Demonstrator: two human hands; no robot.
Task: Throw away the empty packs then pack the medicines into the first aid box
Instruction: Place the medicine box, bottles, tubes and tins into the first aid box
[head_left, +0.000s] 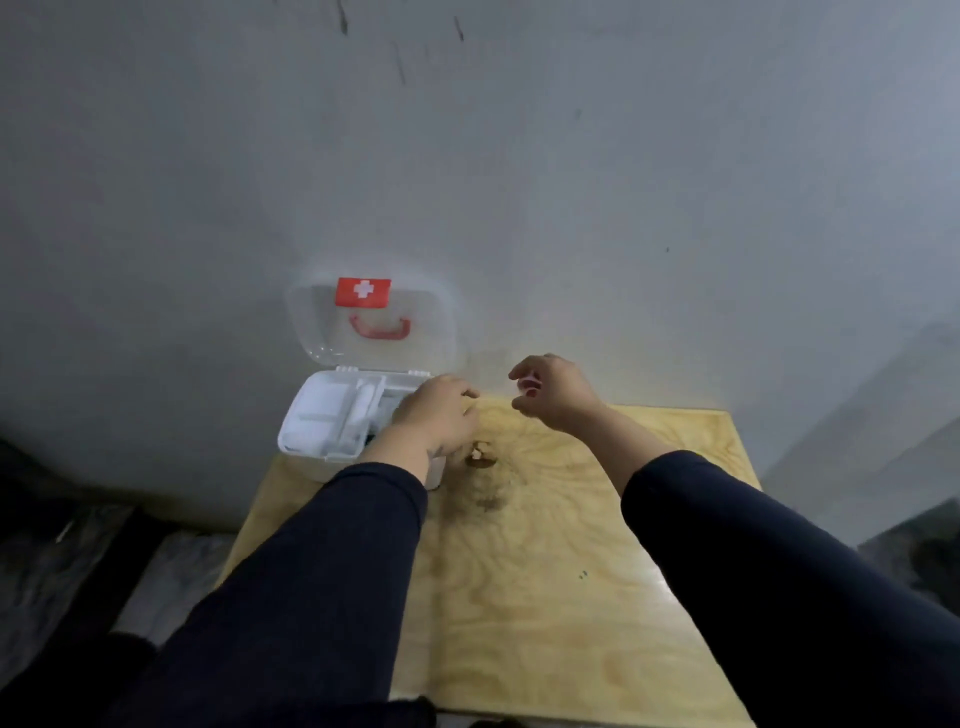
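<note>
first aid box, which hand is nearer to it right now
Left. The left hand is over the right end of the open first aid box; the right hand hangs over the wooden table, clear of the box's right side.

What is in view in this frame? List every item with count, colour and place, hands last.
first aid box: one, white, open, at the far left corner of the table.
lid: one, clear, with a red cross label and red handle, standing upright against the wall.
table: one, light wood grain with a dark knot, below the hands.
wall: one, grey, with a few dark marks, behind the table.
sleeves: two, dark navy, on both forearms.
left hand: one, over the right side of the box; what it holds cannot be told.
right hand: one, raised above the far table edge, fingers curled; any small thing in it is too blurred to name.
</note>
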